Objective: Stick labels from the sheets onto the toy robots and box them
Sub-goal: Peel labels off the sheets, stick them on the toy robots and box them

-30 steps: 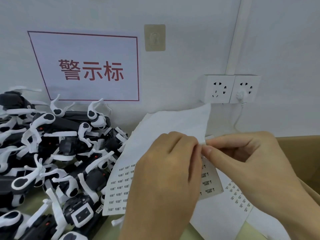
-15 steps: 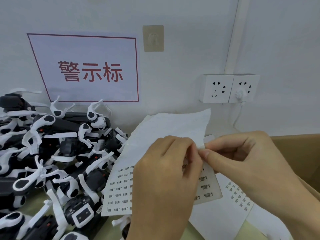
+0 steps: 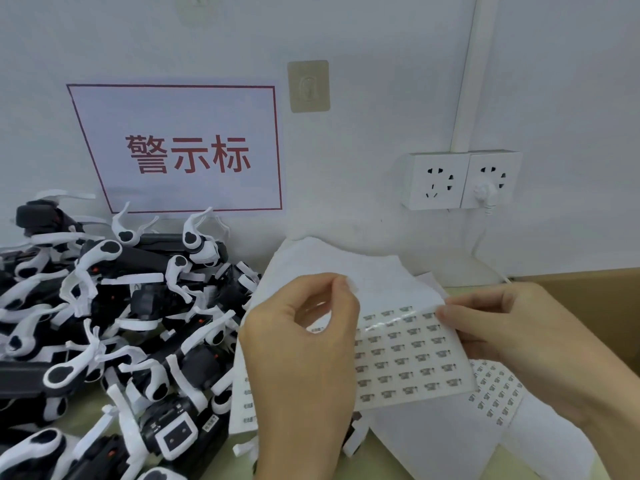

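Note:
My left hand (image 3: 304,355) pinches a small white label (image 3: 352,285) between thumb and forefinger, lifted just above the sheet. My right hand (image 3: 519,341) pinches the top right corner of a glossy label sheet (image 3: 408,362) printed with rows of small labels and holds it up in front of me. Behind it lies a larger white sheet (image 3: 363,268) with a curled top edge. A pile of black-and-white toy robots (image 3: 114,327) fills the left of the desk. The brown cardboard box (image 3: 588,292) sits at the right, partly hidden behind my right hand.
Another label sheet (image 3: 495,393) and plain white sheets (image 3: 450,441) lie on the desk below my right hand. On the wall hang a sign with red characters (image 3: 183,150), an adhesive hook (image 3: 308,86) and two sockets (image 3: 460,180), one with a plugged-in white cable.
My hands have come apart. The left hand has lifted a small label off the sheet, and the sheet in my right hand has folded down, showing its rows of labels.

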Available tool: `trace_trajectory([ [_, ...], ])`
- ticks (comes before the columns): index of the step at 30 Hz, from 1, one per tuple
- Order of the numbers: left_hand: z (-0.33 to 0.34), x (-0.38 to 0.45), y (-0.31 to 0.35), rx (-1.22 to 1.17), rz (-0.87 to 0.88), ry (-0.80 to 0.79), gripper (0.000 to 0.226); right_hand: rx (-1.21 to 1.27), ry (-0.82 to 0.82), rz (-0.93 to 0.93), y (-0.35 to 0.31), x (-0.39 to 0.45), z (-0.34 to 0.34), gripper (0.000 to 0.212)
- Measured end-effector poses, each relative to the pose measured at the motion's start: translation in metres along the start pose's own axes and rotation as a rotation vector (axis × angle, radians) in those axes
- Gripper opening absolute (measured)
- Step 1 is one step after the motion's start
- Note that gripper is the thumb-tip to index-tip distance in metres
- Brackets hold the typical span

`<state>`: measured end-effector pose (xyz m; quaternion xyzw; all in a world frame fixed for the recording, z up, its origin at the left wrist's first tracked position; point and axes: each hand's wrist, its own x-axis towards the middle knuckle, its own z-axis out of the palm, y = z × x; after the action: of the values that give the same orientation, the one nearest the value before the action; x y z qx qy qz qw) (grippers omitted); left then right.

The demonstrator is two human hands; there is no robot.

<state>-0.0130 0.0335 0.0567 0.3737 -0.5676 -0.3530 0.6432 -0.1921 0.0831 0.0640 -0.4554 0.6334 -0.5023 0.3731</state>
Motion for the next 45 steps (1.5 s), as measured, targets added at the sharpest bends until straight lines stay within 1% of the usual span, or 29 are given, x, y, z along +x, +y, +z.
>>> trace_trajectory([
  [3, 0.0, 0.001, -0.002, -0.005, -0.036, -0.035, 0.02, -0.035, 0.034, 0.163, 0.012, 0.004, -0.014, 0.02],
  [5, 0.0, 0.001, -0.004, 0.01, -0.035, -0.05, 0.02, -0.105, 0.079, 0.237, 0.019, 0.005, -0.019, 0.021],
  [6, 0.001, 0.0, -0.006, 0.027, -0.031, -0.049, 0.021, -0.213, 0.145, 0.24, 0.022, 0.005, -0.022, 0.019],
  [8, 0.002, -0.003, -0.01, 0.083, -0.001, -0.026, 0.022, -0.479, 0.33, 0.174, 0.019, 0.003, -0.026, 0.014],
  [9, 0.003, -0.004, -0.01, 0.134, 0.042, -0.009, 0.022, -0.517, 0.407, 0.116, 0.012, 0.0, -0.023, 0.016],
  [10, 0.004, -0.005, -0.011, 0.216, 0.13, 0.016, 0.021, -0.465, 0.425, 0.042, 0.004, -0.004, -0.018, 0.017],
  [11, 0.004, -0.005, -0.013, 0.308, 0.258, 0.045, 0.02, -0.354, 0.389, -0.025, -0.005, -0.01, -0.01, 0.014],
  [13, 0.006, -0.006, -0.018, 0.462, 0.508, 0.083, 0.011, -0.123, 0.206, -0.112, -0.023, -0.023, 0.015, 0.011],
  [14, 0.007, -0.008, -0.02, 0.521, 0.609, 0.098, 0.008, -0.052, 0.123, -0.126, -0.029, -0.028, 0.028, 0.011],
  [15, 0.007, -0.009, -0.023, 0.573, 0.687, 0.115, 0.009, -0.02, 0.072, -0.135, -0.031, -0.031, 0.038, 0.013],
  [17, 0.006, -0.01, -0.027, 0.644, 0.776, 0.158, 0.011, 0.01, 0.056, -0.157, -0.031, -0.031, 0.051, 0.018],
  [19, 0.004, -0.01, -0.029, 0.66, 0.824, 0.173, 0.014, 0.034, 0.068, -0.147, -0.029, -0.029, 0.054, 0.019],
  [22, 0.004, -0.009, -0.03, 0.671, 0.868, 0.172, 0.018, 0.046, 0.036, -0.134, -0.028, -0.028, 0.055, 0.02],
  [28, 0.005, -0.009, -0.033, 0.666, 0.889, 0.088, 0.008, 0.057, 0.07, -0.125, -0.029, -0.028, 0.056, 0.021],
  [32, 0.006, -0.009, -0.033, 0.675, 0.88, 0.007, 0.019, 0.1, 0.097, -0.127, -0.029, -0.027, 0.055, 0.021],
  [35, 0.006, -0.011, -0.027, 0.628, 0.828, -0.135, 0.033, 0.135, 0.136, -0.135, -0.027, -0.026, 0.052, 0.017],
  [36, 0.005, -0.012, -0.024, 0.599, 0.815, -0.204, 0.036, 0.154, 0.135, -0.144, -0.027, -0.026, 0.051, 0.017],
  [37, 0.004, -0.012, -0.021, 0.559, 0.8, -0.276, 0.039, 0.181, 0.127, -0.155, -0.027, -0.026, 0.049, 0.022],
  [39, 0.0, -0.01, -0.015, 0.46, 0.747, -0.402, 0.044, 0.242, 0.125, -0.156, -0.027, -0.025, 0.045, 0.033],
  [40, -0.003, -0.009, -0.012, 0.403, 0.701, -0.444, 0.046, 0.26, 0.123, -0.143, -0.028, -0.025, 0.043, 0.034],
  [43, -0.008, -0.008, -0.003, 0.197, 0.528, -0.501, 0.049, 0.272, 0.109, -0.136, -0.028, -0.024, 0.036, 0.031],
  [45, -0.012, -0.006, 0.002, 0.081, 0.42, -0.51, 0.049, 0.244, 0.118, -0.165, -0.028, -0.023, 0.034, 0.035],
])
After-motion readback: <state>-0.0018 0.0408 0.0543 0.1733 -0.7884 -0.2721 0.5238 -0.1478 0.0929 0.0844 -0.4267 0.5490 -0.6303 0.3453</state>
